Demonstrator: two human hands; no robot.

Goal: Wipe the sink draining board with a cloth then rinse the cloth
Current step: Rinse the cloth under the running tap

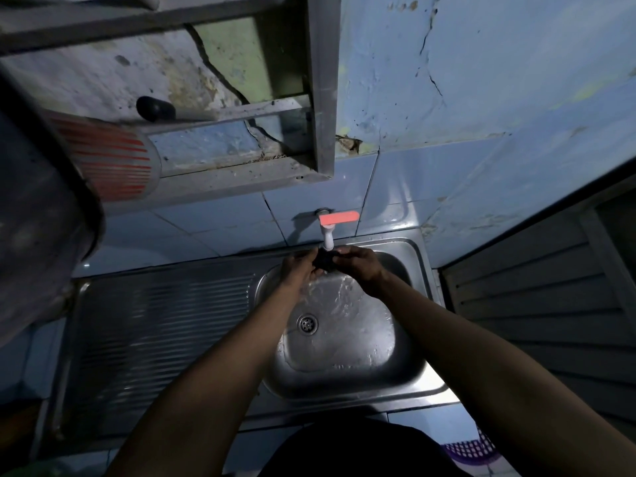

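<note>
A small dark cloth point(325, 261) is bunched between both my hands right under the white tap spout point(327, 239). My left hand point(298, 268) grips its left side and my right hand point(359, 266) grips its right side, fingers curled round it. Both hands hover over the back of the steel sink bowl point(409, 339), whose wet floor shows a round drain point(307, 324). The ribbed draining board point(155, 325) lies to the left of the bowl with nothing on it. The tap's red lever point(339, 217) points right.
A metal rack point(320, 98) hangs on the cracked blue wall above the tap. A red-striped cup point(117, 160) and a large dark pot point(41, 208) loom at the upper left. A grey louvred panel point(537, 304) stands at the right, a purple basket point(471, 449) below it.
</note>
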